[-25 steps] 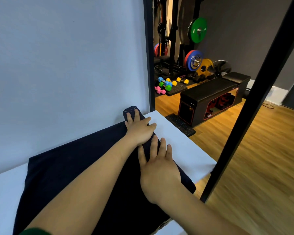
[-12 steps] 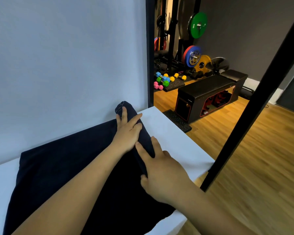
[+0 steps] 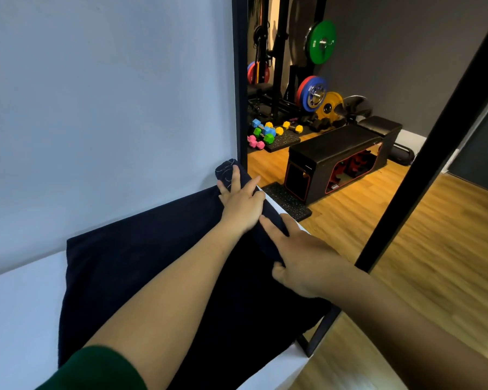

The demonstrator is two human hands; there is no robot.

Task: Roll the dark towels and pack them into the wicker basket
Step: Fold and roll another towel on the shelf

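Head view: the towel [image 3: 152, 277] lies spread on the white bench [image 3: 17, 319], its right edge wound into a roll [image 3: 269, 220]. Left grip [image 3: 241, 205] and right grip [image 3: 304, 260] both clasp that roll, side by side, likely to keep it tight and even. No basket shows.

The wall [image 3: 96, 108] stands right behind the table [image 3: 17, 319], so nothing can pass there. A slanted black post [image 3: 423, 170] blocks the right side. The dark towel [image 3: 152, 277] covers most of the top. White tabletop shows on the left, with open air above.
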